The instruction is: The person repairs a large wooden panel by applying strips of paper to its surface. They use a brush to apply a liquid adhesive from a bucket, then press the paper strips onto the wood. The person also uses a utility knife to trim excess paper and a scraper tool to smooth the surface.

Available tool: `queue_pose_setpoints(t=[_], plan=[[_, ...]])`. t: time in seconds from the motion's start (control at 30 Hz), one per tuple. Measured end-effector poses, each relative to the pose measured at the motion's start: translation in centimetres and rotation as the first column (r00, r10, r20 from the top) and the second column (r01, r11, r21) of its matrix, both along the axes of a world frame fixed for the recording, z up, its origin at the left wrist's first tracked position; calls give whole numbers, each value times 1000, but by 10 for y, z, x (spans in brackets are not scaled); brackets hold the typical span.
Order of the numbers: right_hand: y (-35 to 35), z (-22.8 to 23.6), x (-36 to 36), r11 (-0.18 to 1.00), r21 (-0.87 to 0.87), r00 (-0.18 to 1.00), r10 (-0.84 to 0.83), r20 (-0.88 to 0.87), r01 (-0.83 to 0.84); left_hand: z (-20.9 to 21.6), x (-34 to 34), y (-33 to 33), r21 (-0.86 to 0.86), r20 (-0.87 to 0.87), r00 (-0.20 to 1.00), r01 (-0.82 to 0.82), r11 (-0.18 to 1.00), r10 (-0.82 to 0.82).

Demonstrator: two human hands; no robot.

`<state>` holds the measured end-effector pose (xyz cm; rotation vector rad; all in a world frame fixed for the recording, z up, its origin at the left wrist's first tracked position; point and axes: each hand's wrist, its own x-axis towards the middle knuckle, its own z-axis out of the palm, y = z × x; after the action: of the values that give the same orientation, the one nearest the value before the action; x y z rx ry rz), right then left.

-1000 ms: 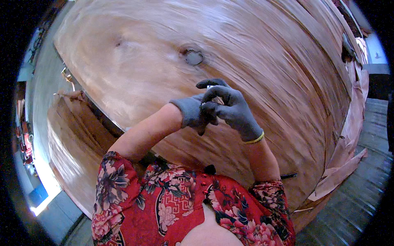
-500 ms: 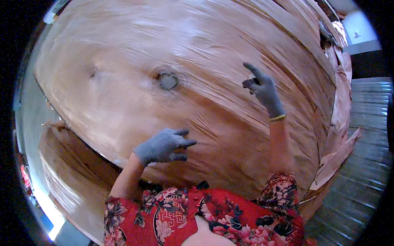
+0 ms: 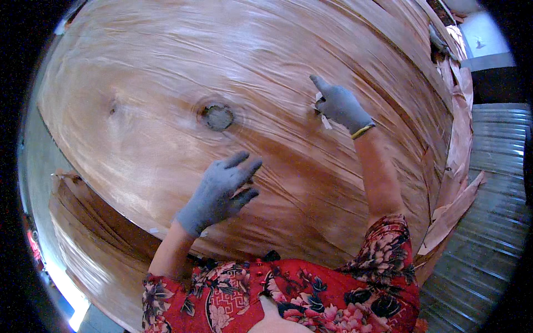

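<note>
Spread below me is a large, wrinkled sheet of thin brown wood veneer [image 3: 166, 61]. It has a ragged hole [image 3: 217, 117] near its middle with something grey showing through. My left hand [image 3: 216, 194], in a grey glove, hovers or rests just below that hole, fingers spread and nothing seen in them. My right hand [image 3: 340, 108], gloved too, is to the right of the hole with its index finger stretched out. Its other fingers curl round a thin white strip [image 3: 326, 122], whose end hangs out beneath; the rest of it is hidden.
A small dark knot [image 3: 112, 106] marks the veneer at left. Torn veneer pieces [image 3: 458, 191] hang along the right edge, beside translucent corrugated sheeting [image 3: 483, 222]. Another brown veneer piece [image 3: 100, 227] lies at lower left.
My right hand has moved left and slightly up, and the white strip now shows more. The left hand has risen toward the hole, its fingers turning upward. The view has shifted slightly.
</note>
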<state>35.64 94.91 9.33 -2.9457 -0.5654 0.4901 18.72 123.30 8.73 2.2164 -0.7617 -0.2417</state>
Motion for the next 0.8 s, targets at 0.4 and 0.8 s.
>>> queue_pose_setpoints(t=[0.4, 0.8], plan=[[0, -18, 12, 982, 156, 994, -109, -7, 108, -29, 101, -74, -250, 257, 935, -178, 952, 243], [13, -14, 28, 986, 127, 988, -93, -123, 108, -77, 128, -109, -116, 481, 861, -124, 985, 165]])
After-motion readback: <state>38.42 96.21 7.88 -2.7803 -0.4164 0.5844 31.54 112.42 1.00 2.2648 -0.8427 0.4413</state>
